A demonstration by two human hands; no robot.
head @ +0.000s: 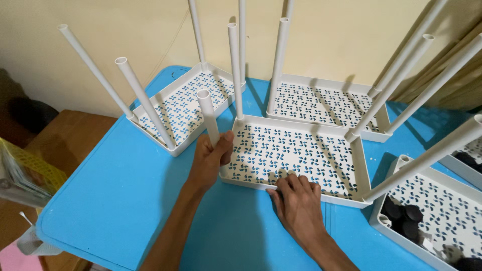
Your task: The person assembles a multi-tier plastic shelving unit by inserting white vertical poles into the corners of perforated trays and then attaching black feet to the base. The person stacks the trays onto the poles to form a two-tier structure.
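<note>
My left hand (210,159) is closed around a white plastic pole (208,116) standing upright at the near left corner of a white perforated shelf tray (296,150) with a blue pinwheel pattern. My right hand (297,198) lies flat with fingers spread on the tray's near edge, pressing it onto the blue table (125,190). Other white poles rise from the tray's other corners.
Two similar trays with poles (183,108) (326,103) stand behind it. A further tray (442,221) at the right holds several black round caps (404,216). A cream wall is behind. A wooden floor and a yellow mesh bag (30,170) lie to the left.
</note>
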